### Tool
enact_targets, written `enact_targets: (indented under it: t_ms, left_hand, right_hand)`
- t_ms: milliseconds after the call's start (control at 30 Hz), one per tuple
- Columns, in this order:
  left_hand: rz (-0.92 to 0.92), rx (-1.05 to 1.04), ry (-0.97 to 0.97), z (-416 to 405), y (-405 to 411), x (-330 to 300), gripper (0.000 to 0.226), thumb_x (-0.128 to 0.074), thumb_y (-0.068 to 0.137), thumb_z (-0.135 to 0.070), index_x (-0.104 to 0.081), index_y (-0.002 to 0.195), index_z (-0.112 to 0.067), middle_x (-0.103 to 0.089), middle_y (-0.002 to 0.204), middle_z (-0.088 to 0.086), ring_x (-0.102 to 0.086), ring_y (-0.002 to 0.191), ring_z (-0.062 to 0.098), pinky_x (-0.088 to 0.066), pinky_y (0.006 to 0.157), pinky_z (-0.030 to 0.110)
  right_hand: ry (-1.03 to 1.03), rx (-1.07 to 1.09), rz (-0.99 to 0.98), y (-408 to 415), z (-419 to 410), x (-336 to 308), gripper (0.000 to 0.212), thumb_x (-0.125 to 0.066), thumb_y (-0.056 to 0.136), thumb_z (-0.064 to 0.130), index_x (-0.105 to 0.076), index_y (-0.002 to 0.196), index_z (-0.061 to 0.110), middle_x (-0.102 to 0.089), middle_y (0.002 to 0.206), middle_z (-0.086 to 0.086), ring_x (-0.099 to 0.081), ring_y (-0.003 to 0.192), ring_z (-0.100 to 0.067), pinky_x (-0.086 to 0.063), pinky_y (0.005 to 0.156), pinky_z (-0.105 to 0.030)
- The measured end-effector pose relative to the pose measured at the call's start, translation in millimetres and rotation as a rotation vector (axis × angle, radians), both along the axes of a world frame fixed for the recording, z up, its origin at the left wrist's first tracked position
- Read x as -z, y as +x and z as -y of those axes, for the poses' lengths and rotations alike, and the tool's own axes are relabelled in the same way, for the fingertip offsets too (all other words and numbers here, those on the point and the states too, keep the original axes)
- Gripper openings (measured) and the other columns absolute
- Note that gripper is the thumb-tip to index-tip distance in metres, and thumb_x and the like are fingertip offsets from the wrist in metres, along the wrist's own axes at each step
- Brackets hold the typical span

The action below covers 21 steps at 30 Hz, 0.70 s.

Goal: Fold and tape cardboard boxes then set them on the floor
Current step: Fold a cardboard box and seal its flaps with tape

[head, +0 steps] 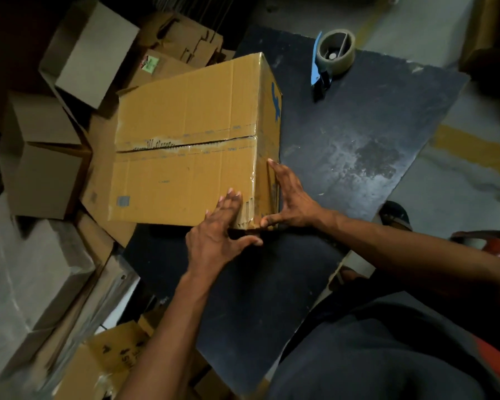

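A yellow-brown cardboard box (185,145) sits on the dark work board (344,145), its top flaps folded down and meeting along a taped middle seam. My left hand (217,226) lies flat on the box's near top corner, fingers straight, thumb spread under the near edge. My right hand (289,197) presses flat against the box's right side face, fingers pointing away from me, thumb at the bottom corner. A tape dispenser (331,57) with a blue handle and a roll of clear tape rests on the board's far end, apart from the box.
Several made-up and flattened cardboard boxes (49,174) crowd the floor to the left and near left. Pale concrete floor (459,174) with a yellow line lies right of the board. A red object (491,243) sits at the right edge by my arm.
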<state>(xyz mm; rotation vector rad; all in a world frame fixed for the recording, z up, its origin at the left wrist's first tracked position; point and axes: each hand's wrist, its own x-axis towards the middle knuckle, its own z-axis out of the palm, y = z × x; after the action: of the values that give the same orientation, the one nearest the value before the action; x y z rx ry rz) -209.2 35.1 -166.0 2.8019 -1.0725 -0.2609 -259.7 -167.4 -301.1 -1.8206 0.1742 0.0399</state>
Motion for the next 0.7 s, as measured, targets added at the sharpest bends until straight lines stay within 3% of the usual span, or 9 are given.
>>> enact_targets:
  t_ms: [67, 100, 233, 333, 500, 700]
  left_hand:
    - [0.005, -0.055, -0.010, 6, -3, -1, 0.103, -0.061, 0.071, -0.087, -0.046, 0.155, -0.029, -0.038, 0.161, -0.013, -0.038, 0.148, 0.009, -0.037, 0.118, 0.039]
    - [0.028, -0.068, -0.019, 9, -6, 1, 0.099, -0.054, 0.076, -0.088, -0.048, 0.154, -0.028, -0.040, 0.161, -0.010, -0.039, 0.147, 0.010, -0.038, 0.118, 0.042]
    - [0.154, -0.104, -0.085, 12, -23, 22, 0.072, -0.050, 0.097, -0.066, -0.050, 0.152, -0.019, -0.043, 0.159, 0.002, -0.042, 0.147, 0.020, -0.041, 0.116, 0.056]
    - [0.205, -0.089, -0.057, 10, -32, 36, 0.071, -0.044, 0.103, -0.057, -0.038, 0.158, -0.014, -0.034, 0.164, 0.006, -0.034, 0.152, 0.025, -0.033, 0.121, 0.058]
    - [0.303, -0.044, -0.047, 10, -30, 44, 0.065, -0.038, 0.105, -0.046, -0.040, 0.157, -0.006, -0.037, 0.163, 0.013, -0.036, 0.151, 0.031, -0.035, 0.118, 0.062]
    - [0.373, -0.111, -0.041, 21, -38, 58, 0.056, -0.029, 0.112, -0.036, -0.046, 0.153, -0.002, -0.042, 0.160, 0.017, -0.038, 0.150, 0.034, -0.033, 0.119, 0.063]
  right_hand:
    - [0.011, 0.020, 0.005, 4, 1, -2, 0.145, -0.069, 0.055, 0.093, 0.012, 0.161, 0.037, 0.001, 0.170, -0.002, -0.006, 0.156, -0.032, -0.022, 0.119, -0.070]
    - [0.014, 0.035, 0.010, 5, -1, -4, 0.145, -0.068, 0.056, 0.093, 0.011, 0.162, 0.034, 0.000, 0.170, -0.001, -0.007, 0.156, -0.031, -0.021, 0.120, -0.069]
    - [0.010, 0.076, 0.022, 7, -13, -2, 0.141, -0.066, 0.059, 0.092, 0.009, 0.163, 0.032, 0.000, 0.170, -0.004, -0.005, 0.157, -0.031, -0.020, 0.121, -0.068]
    - [0.016, 0.099, 0.016, 5, -15, 2, 0.136, -0.068, 0.061, 0.089, 0.006, 0.162, 0.035, -0.004, 0.169, -0.005, -0.011, 0.156, -0.032, -0.025, 0.119, -0.068]
    - [0.092, 0.156, -0.030, -6, 1, 3, 0.133, -0.088, 0.066, 0.063, -0.002, 0.163, 0.035, -0.022, 0.162, -0.006, -0.039, 0.143, -0.026, -0.049, 0.107, -0.057]
    - [0.036, 0.153, 0.011, 14, 7, -15, 0.142, -0.080, 0.059, 0.082, 0.008, 0.161, 0.038, -0.006, 0.170, 0.004, -0.015, 0.156, -0.027, -0.030, 0.121, -0.060]
